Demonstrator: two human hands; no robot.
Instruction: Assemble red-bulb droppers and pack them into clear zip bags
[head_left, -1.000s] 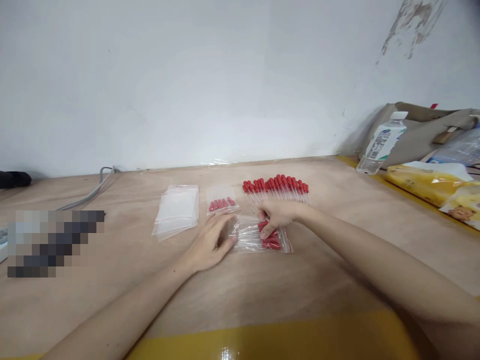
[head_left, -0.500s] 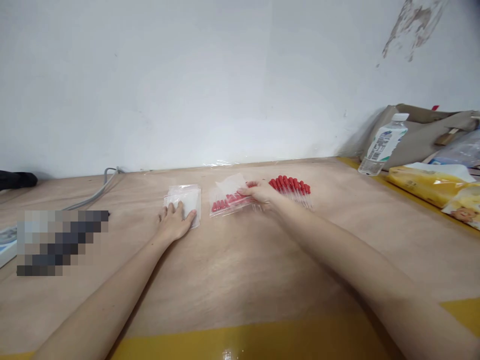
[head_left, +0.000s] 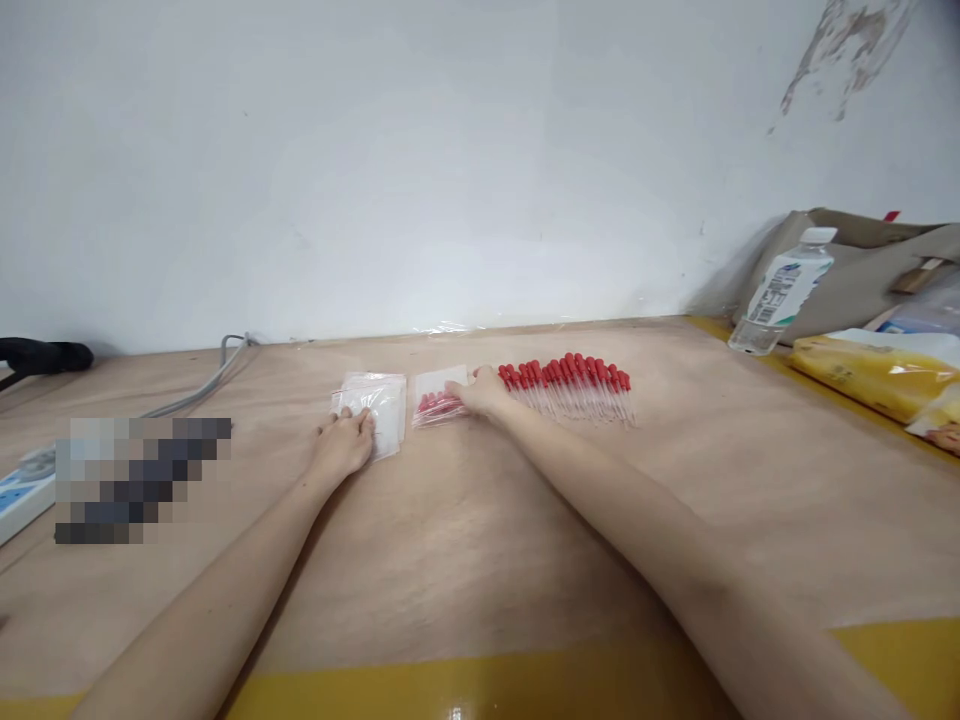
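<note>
My left hand [head_left: 345, 440] rests on a stack of clear plastic bags with white inserts [head_left: 386, 408], its thumb drawn in against the bent fingers at the top bag. To the right lies a clear bag of droppers [head_left: 439, 408], with red bulbs and a white paper showing through the plastic. My right hand [head_left: 486, 392] has its thumb on that bag's right side, its other fingers partly hidden. Just beyond this hand, a row of loose droppers [head_left: 570, 378] with red bulbs and clear thin tubes lies side by side on the brown-covered table [head_left: 465, 560].
At the right stand a plastic bottle [head_left: 784, 290] and a grey bag [head_left: 862, 270], behind a yellow packet [head_left: 862, 375]. A power strip [head_left: 30, 495] and grey cable [head_left: 195, 395] lie at left. The white wall [head_left: 375, 170] bounds the table's back.
My right hand has moved left and laid the bag of droppers flat, uncovering more of the loose row. My left thumb has drawn in toward its fingers. The view has shifted slightly.
</note>
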